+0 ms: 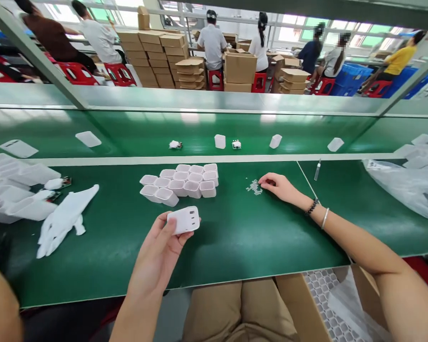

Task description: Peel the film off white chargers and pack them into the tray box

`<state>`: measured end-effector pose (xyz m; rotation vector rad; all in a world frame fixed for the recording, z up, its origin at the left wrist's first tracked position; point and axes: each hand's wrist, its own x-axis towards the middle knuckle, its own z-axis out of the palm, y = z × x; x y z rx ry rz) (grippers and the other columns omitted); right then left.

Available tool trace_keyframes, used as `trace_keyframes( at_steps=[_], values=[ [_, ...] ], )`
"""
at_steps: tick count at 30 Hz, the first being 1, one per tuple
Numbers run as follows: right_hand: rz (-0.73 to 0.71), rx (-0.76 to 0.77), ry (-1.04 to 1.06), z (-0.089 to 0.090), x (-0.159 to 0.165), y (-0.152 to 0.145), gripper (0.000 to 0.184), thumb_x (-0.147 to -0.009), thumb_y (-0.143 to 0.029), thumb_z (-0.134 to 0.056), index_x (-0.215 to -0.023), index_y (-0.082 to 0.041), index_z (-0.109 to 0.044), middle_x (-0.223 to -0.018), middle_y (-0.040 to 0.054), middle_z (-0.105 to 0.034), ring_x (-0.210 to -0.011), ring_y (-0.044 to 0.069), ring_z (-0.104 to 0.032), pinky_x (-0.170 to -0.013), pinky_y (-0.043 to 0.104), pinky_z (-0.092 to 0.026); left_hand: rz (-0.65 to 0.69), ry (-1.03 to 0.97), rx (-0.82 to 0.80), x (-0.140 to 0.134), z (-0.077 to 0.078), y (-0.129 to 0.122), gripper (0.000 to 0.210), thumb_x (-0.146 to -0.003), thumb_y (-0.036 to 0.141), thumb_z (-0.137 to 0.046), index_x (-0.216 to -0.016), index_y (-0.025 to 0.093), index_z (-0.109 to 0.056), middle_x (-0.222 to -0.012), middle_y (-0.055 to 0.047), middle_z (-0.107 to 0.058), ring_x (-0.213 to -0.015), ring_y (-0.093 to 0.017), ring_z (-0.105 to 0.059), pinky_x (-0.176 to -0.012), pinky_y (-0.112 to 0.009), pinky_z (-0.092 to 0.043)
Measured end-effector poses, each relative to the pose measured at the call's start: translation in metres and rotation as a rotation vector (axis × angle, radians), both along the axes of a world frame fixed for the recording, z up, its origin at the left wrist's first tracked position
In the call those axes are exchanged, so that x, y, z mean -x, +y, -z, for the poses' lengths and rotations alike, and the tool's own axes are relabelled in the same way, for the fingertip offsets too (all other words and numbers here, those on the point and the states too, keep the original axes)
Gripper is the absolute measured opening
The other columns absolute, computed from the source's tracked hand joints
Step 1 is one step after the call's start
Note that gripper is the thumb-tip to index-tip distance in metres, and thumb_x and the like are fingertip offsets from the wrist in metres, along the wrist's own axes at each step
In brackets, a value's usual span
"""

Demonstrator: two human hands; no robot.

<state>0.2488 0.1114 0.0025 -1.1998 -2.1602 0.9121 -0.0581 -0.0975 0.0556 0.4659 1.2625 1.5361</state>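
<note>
My left hand [159, 242] grips a white plastic charger housing [184, 221] between thumb and fingers, held above the bench. Port slots show on its face. Over to the right, my right hand [277, 185] rests at the edge of a small pile of tiny translucent pieces [254, 187]. Its thumb and fingertips are pinched together, and whatever is between them is too small to see. Behind my left hand stands a block of open white housings [178, 183] in several rows, their openings upward.
A white glove [66, 218] and stacked white housings [17, 190] lie left. Circuit boards and single housings sit on the green conveyor belt [139, 133] beyond. At right are a pen-like tool [317, 170] and a plastic bag [406, 183]. A cardboard box [303, 308] stands by my legs.
</note>
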Motion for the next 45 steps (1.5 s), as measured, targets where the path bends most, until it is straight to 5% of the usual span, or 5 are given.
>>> trace_keyframes(
  at_steps=[4,9,19,26,45],
  values=[
    [-0.040,0.015,-0.022,-0.003,0.001,-0.002,0.017,-0.087,-0.033,-0.063,-0.088,-0.019,-0.072,-0.094,0.0052,-0.071,-0.080,0.018,-0.061,-0.076,0.034,-0.049,-0.024,-0.013,0.007,-0.023,-0.012,-0.001,0.061,-0.076,0.037,-0.084,-0.129,0.031,-0.054,-0.114,-0.003,-0.071,-0.100,-0.018,-0.072,-0.078,-0.022,-0.061],
    [-0.003,0.004,-0.036,0.000,0.005,-0.006,0.016,-0.087,-0.032,-0.064,-0.085,-0.018,-0.070,-0.092,0.0056,-0.070,-0.079,0.018,-0.060,-0.074,0.033,-0.048,0.014,0.041,-0.016,-0.036,-0.011,0.001,0.043,-0.077,0.037,-0.083,-0.113,0.025,-0.063,-0.115,-0.003,-0.070,-0.102,-0.016,-0.069,-0.086,-0.022,-0.061],
    [-0.070,0.027,-0.055,-0.007,-0.011,0.001,0.019,-0.091,-0.025,-0.055,-0.090,-0.018,-0.072,-0.100,0.0064,-0.072,-0.091,0.020,-0.065,-0.085,0.035,-0.050,0.132,0.066,0.019,-0.036,0.004,0.005,0.051,-0.072,0.043,-0.085,-0.114,0.025,-0.063,-0.113,-0.005,-0.071,-0.103,-0.022,-0.070,-0.088,-0.030,-0.063],
    [-0.032,0.004,-0.060,-0.001,-0.010,-0.005,0.013,-0.087,-0.030,-0.064,-0.087,-0.018,-0.069,-0.091,0.0043,-0.067,-0.078,0.017,-0.058,-0.072,0.031,-0.048,0.153,0.049,0.028,-0.037,0.008,0.005,0.050,-0.072,0.043,-0.085,-0.115,0.026,-0.063,-0.114,-0.005,-0.071,-0.104,-0.022,-0.070,-0.087,-0.029,-0.063],
    [0.033,-0.027,-0.057,-0.003,-0.009,-0.008,0.015,-0.087,-0.032,-0.066,-0.086,-0.019,-0.072,-0.095,0.0051,-0.072,-0.084,0.019,-0.064,-0.076,0.033,-0.051,0.167,0.059,0.048,-0.050,-0.005,0.004,0.042,-0.076,0.043,-0.081,-0.110,0.025,-0.063,-0.111,-0.004,-0.070,-0.102,-0.020,-0.068,-0.090,-0.030,-0.060]
  ],
)
